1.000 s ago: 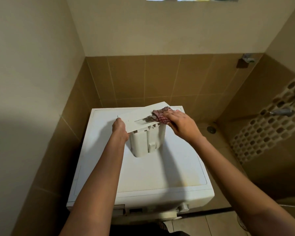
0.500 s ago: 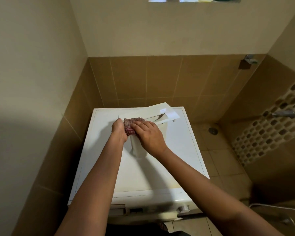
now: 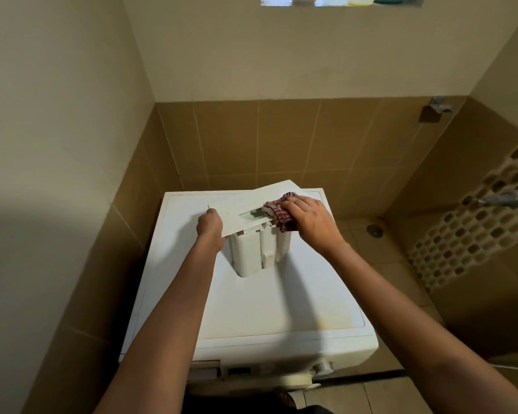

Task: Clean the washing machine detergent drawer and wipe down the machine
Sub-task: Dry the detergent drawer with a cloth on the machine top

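The white detergent drawer (image 3: 253,249) stands on end on top of the white washing machine (image 3: 281,309), its flat front panel facing up and tilted. My left hand (image 3: 210,227) grips the panel's left end and steadies it. My right hand (image 3: 307,219) presses a red-and-white checked cloth (image 3: 277,212) onto the right part of the panel, beside the handle recess. The fingers of the right hand curl over the bunched cloth.
The machine stands in a corner, with a wall close on the left and brown tiles behind. A control dial (image 3: 322,367) sits on the machine's front. To the right lie a tiled floor with a drain (image 3: 374,230) and a wall tap (image 3: 501,200).
My right hand has slid the cloth from the left end of the panel back to the right end. The left hand keeps its hold on the drawer.
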A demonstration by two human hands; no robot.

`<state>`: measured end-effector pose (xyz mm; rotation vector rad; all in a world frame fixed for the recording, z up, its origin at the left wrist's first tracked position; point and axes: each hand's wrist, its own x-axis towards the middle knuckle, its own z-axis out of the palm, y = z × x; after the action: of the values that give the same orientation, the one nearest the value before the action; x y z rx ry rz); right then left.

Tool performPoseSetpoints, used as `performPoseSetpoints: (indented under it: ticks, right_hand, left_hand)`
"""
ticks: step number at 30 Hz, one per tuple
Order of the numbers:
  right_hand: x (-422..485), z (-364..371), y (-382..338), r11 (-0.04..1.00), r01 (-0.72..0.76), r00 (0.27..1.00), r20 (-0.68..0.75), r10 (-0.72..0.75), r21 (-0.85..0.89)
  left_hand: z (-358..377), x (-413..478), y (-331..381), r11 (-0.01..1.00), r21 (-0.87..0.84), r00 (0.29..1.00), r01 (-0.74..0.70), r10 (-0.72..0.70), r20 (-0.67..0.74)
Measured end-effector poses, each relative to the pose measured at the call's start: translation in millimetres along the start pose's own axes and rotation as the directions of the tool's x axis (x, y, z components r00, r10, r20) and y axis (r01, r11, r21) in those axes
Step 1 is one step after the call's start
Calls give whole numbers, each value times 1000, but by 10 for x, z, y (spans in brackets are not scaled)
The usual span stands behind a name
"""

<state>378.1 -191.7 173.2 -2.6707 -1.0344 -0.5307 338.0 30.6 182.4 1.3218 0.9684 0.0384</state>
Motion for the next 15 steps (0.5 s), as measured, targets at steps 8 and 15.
performPoseSetpoints:
  ticks: [8, 15]
  right_hand:
    - [178, 164, 10, 1000, 21, 998, -65, -21, -1]
    - [289, 217, -82, 980, 193, 981, 18, -194, 44]
  left_hand:
    - [-128, -59, 21, 906, 396, 989, -151, 137, 62]
    - [-91, -290, -63, 567, 652, 807, -503, 37, 590]
